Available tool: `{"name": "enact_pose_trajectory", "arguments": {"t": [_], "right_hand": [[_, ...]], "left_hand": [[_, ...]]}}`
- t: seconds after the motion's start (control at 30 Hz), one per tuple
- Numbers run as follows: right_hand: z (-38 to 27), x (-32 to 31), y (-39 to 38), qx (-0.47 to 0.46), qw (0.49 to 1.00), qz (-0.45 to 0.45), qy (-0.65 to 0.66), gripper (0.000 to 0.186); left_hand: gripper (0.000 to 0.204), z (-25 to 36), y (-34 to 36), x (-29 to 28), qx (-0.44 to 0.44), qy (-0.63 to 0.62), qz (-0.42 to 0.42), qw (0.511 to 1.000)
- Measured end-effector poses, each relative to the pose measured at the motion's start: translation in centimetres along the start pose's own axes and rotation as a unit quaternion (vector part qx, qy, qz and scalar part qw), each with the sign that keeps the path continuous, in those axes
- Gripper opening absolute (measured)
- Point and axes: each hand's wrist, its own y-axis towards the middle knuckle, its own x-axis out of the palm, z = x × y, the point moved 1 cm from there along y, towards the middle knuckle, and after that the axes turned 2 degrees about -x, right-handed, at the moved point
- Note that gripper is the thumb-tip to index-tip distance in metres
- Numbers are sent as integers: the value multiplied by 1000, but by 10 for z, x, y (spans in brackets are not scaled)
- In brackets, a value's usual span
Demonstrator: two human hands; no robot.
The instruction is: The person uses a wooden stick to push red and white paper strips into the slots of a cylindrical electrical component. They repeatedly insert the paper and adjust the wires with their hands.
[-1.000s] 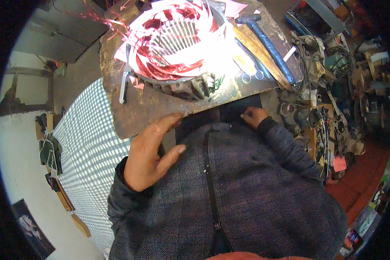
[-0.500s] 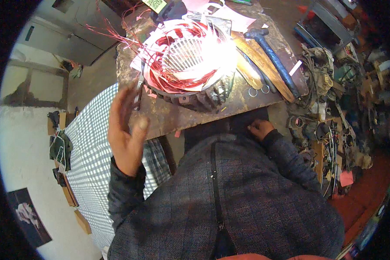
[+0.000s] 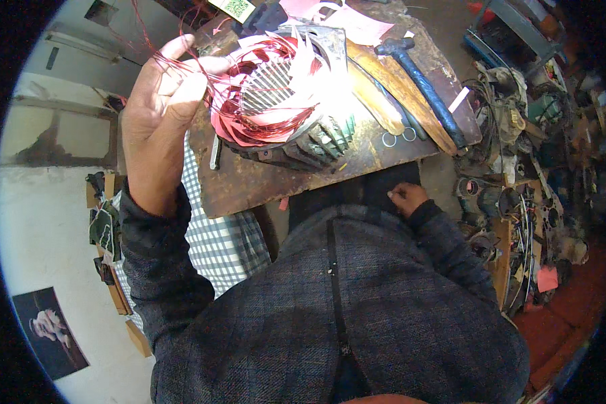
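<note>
On a worn wooden bench top [image 3: 249,188] stands a motor stator [image 3: 303,149] with ribbed dark housing, slotted core, pink paper and red wire coils [image 3: 262,124]. My left hand [image 3: 167,97] is raised at its left side, fingers closed on loose red wires [image 3: 188,66] that rise from the coils. My right hand [image 3: 408,198] rests low on dark trouser fabric below the bench edge, fingers curled, with nothing visible in them. Right of the stator lie a hammer [image 3: 421,84], wooden sticks [image 3: 435,121] and scissors [image 3: 398,138], partly hidden. A thin metal tool [image 3: 215,153] lies at left.
A checked cloth [image 3: 225,246] hangs over something at left, beside a white wall [image 3: 60,236]. Machine parts and cables [image 3: 512,215] are piled at the right. Pink paper [image 3: 363,25] and a card with a square code [image 3: 234,9] lie at the back of the bench.
My left hand has risen from the near bench edge to the wires at the stator's upper left and closed on them. My right hand stays low. The view has shifted slightly.
</note>
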Motion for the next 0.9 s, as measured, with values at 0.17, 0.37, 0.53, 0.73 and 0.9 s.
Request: {"name": "enact_pose_trajectory", "arguments": {"t": [0.17, 0.37, 0.53, 0.73, 0.9], "right_hand": [[-6, -5, -1, -6, 998, -15, 54, 37], [-11, -11, -3, -8, 996, -31, 84, 33], [-12, -11, -5, -5, 994, -20, 103, 33], [-16, -11, -9, 1, 993, -19, 120, 30], [-2, -6, -3, 2, 993, -21, 115, 27]], "left_hand": [[52, 6, 5, -2, -27, -68, -45, 996], [53, 9, 14, 5, -55, -143, -136, 979], [52, 21, 6, 9, -59, -111, -114, 986], [47, 27, 0, 3, -102, -6, -166, 981], [37, 32, -19, 1, -74, -150, -94, 981]]}}
